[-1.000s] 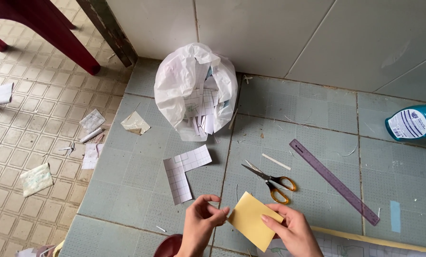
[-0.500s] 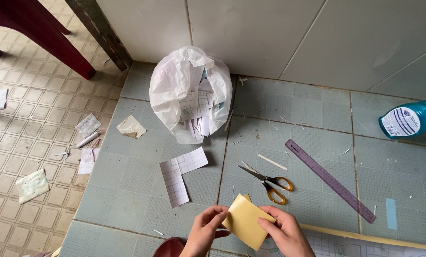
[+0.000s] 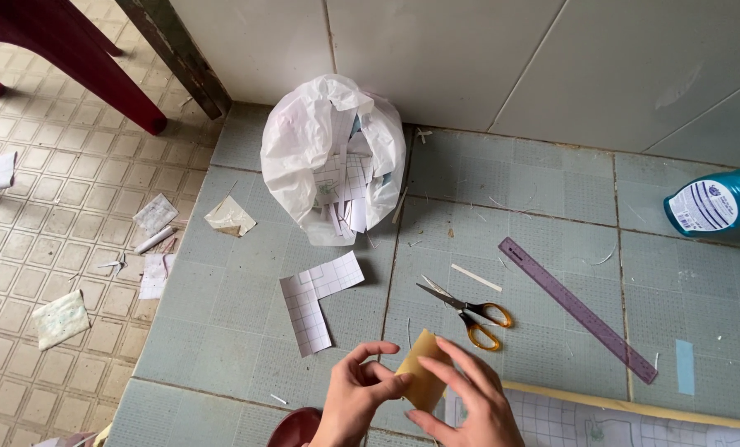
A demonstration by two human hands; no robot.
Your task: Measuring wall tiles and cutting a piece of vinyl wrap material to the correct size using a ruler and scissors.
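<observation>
Yellow card pinched between both my hands, low over the tiled ledge

My left hand [image 3: 357, 396] and right hand [image 3: 461, 397] are both closed on the yellow card [image 3: 423, 382] — it stands on edge between them, long axis leaning up and to the left, right fingers draped across its face. The scissors [image 3: 469, 310] lie just beyond, nearer my right. The card's lower edge is hidden behind my fingers, and my wrists are cut off at the frame's bottom.

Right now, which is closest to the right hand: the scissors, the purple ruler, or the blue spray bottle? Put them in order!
Counting out from the right hand:
1. Scissors, just above the hand, orange handles nearest it.
2. Purple ruler, lying slanted farther to the right.
3. Blue spray bottle, far off at the right edge, by the wall.
</observation>
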